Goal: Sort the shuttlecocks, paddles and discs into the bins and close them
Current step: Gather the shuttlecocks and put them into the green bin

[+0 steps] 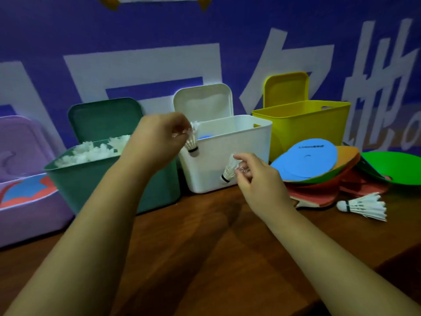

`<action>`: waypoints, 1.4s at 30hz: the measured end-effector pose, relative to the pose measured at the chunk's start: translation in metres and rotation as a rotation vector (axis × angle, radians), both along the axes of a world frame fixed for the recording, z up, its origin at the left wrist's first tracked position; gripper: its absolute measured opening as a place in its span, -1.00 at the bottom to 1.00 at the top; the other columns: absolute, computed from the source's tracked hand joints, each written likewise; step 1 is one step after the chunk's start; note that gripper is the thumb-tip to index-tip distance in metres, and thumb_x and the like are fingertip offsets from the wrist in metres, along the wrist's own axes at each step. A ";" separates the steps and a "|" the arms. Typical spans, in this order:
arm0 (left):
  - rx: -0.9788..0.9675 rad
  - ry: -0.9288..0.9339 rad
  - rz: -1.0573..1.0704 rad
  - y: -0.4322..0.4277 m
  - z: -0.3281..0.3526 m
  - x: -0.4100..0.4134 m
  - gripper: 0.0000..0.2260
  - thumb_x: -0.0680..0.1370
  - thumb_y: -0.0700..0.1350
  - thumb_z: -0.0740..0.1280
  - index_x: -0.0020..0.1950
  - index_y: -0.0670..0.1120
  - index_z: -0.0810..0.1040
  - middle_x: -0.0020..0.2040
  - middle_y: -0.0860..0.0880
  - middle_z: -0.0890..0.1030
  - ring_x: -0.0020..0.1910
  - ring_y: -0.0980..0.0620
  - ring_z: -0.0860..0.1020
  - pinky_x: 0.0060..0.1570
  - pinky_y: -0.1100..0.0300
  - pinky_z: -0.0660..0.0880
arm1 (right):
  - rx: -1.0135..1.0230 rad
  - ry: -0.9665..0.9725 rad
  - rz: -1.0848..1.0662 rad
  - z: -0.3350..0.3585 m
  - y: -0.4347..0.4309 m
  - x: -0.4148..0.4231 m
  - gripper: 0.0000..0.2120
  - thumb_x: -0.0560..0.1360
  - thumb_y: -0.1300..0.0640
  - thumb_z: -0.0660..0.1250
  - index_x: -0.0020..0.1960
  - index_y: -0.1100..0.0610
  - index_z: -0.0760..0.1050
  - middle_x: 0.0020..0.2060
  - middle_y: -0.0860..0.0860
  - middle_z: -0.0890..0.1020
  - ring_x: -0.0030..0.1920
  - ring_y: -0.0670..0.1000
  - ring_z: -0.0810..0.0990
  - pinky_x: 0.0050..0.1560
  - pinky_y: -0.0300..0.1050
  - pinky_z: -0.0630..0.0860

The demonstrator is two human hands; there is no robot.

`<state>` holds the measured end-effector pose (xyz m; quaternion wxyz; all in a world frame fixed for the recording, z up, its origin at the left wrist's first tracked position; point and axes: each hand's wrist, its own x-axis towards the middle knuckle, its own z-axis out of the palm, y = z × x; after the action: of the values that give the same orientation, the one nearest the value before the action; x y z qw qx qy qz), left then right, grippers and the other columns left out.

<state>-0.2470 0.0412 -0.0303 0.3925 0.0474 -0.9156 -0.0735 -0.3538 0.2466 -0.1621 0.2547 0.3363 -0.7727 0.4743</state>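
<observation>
At the far left stood a purple bin [27, 206] with its lid tipped back, and something flat in red and blue lay inside; they looked like paddles, but I could not tell for sure. Next to it was a green bin [95, 183], smooth hard plastic with round corners, lid up so things could drop in. It was almost full of white feathery shuttlecocks [91, 151], so that seemed to be their home. The left hand [157, 142] was pinched shut on a shuttlecock [192, 142] by its soft feathers, so the round cork end hung down, just at the edge of the white bin [239, 151] and close to the green one. The white bin was open too, with a bit of blue showing inside. The right hand [257, 176] was lower, in front of the white bin, closed on a second shuttlecock [229, 171], also by the feathers. A yellow bin [307, 126] stood open behind. On the brown wooden table [205, 247] at the right lay a pile of thin flat discs [307, 159], blue, orange and green, over red paddles [319, 197]. One last shuttlecock [362, 205] lay on its side, well apart from both hands. I think both held ones should go into the green bin.
</observation>
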 end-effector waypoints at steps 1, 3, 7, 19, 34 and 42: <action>-0.034 0.024 0.034 -0.012 0.007 0.016 -0.88 0.53 -0.11 0.43 0.04 0.05 0.70 -0.09 0.05 0.72 -0.04 -0.01 0.66 0.00 0.09 0.55 | -0.036 -0.021 0.027 0.004 -0.009 0.003 -0.69 0.62 0.15 0.40 0.34 -0.05 0.57 0.02 -0.12 0.66 -0.08 -0.13 0.67 0.00 -0.08 0.62; -0.047 0.079 0.103 -0.037 0.020 0.047 -0.89 0.56 -0.10 0.43 0.05 0.05 0.70 -0.08 0.06 0.71 -0.07 0.03 0.63 -0.03 0.13 0.50 | -0.118 -0.094 0.092 0.015 -0.029 0.012 -0.75 0.64 0.12 0.38 0.30 -0.08 0.57 -0.05 -0.11 0.67 -0.08 -0.13 0.71 0.02 -0.03 0.65; 0.074 0.173 0.207 -0.089 0.032 0.089 -0.89 0.61 -0.06 0.43 0.11 0.03 0.70 -0.08 0.09 0.67 -0.08 0.09 0.61 -0.05 0.18 0.45 | -0.154 -0.053 0.194 0.046 -0.076 0.037 -0.85 0.65 0.08 0.39 0.21 -0.06 0.60 -0.06 -0.12 0.69 -0.06 -0.13 0.72 0.04 -0.07 0.66; 0.202 0.212 0.359 -0.186 0.021 0.119 -0.93 0.60 -0.07 0.45 0.05 0.03 0.73 -0.16 0.12 0.66 -0.11 0.07 0.63 -0.20 0.28 0.41 | -0.212 0.143 0.323 0.120 -0.218 0.073 -0.94 0.62 0.18 0.39 0.04 0.07 0.64 -0.09 -0.09 0.64 -0.13 -0.18 0.60 -0.14 -0.46 0.45; 0.191 0.108 0.515 -0.199 0.002 0.090 -0.89 0.62 -0.11 0.34 0.07 0.01 0.65 -0.03 0.00 0.68 -0.02 -0.08 0.59 -0.07 0.09 0.49 | 0.027 0.122 0.277 0.100 -0.252 0.021 -0.86 0.59 0.18 0.38 0.04 0.01 0.69 0.00 -0.07 0.59 -0.01 -0.01 0.58 -0.01 -0.18 0.44; 0.147 -0.126 0.599 -0.204 -0.004 0.094 -0.82 0.63 -0.14 0.31 0.13 -0.06 0.69 0.05 -0.12 0.69 0.01 -0.18 0.57 -0.05 0.06 0.49 | 0.048 0.077 0.263 0.093 -0.249 0.015 -0.86 0.59 0.20 0.39 0.04 0.06 0.72 0.01 -0.03 0.63 -0.01 -0.02 0.59 -0.02 -0.23 0.40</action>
<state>-0.1527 -0.1623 -0.0339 0.3345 0.3478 -0.8757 -0.0173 -0.3393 -0.0028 -0.0692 0.2117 0.4584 -0.7227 0.4720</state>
